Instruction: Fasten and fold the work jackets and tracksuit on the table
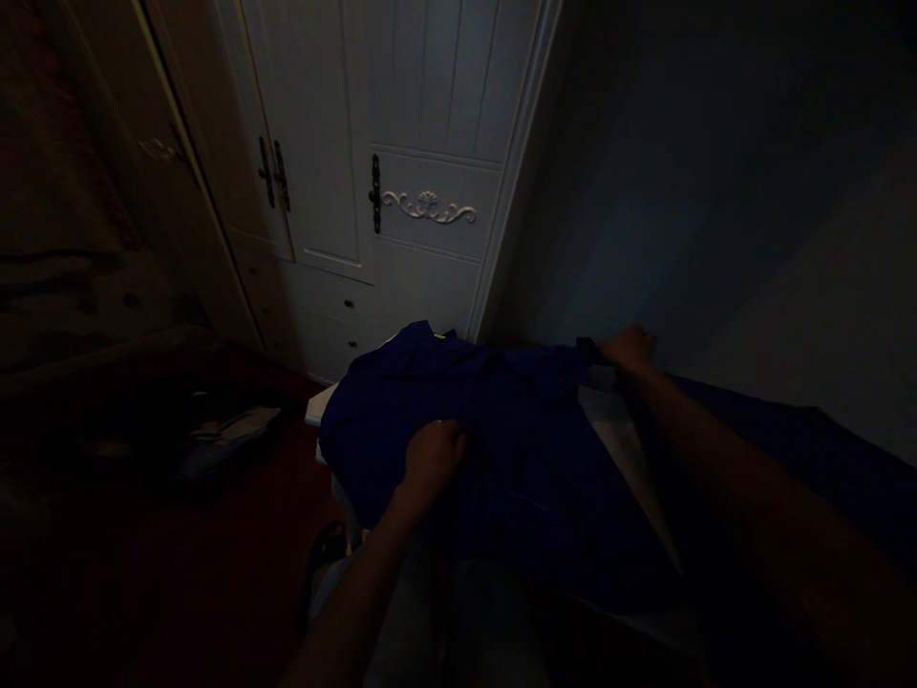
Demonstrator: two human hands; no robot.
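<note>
A dark blue garment (530,449) lies spread out in front of me, over a light-coloured surface of which a corner (320,405) shows at the left. My left hand (434,457) is closed on the cloth near its middle, with a ring on one finger. At the garment's right end my right hand (631,350) is closed round its edge, beside a dark cuff or strap. A small yellow-green tag (439,335) shows at the garment's far edge. The scene is very dark, so the fingertips are hard to make out.
A white wardrobe (430,115) with carved trim and dark handles stands behind the garment. At the right is a plain wall (716,191). A dark open bag or container with items (229,430) rests on the red floor (236,573) at left. More blue cloth (788,430) lies at right.
</note>
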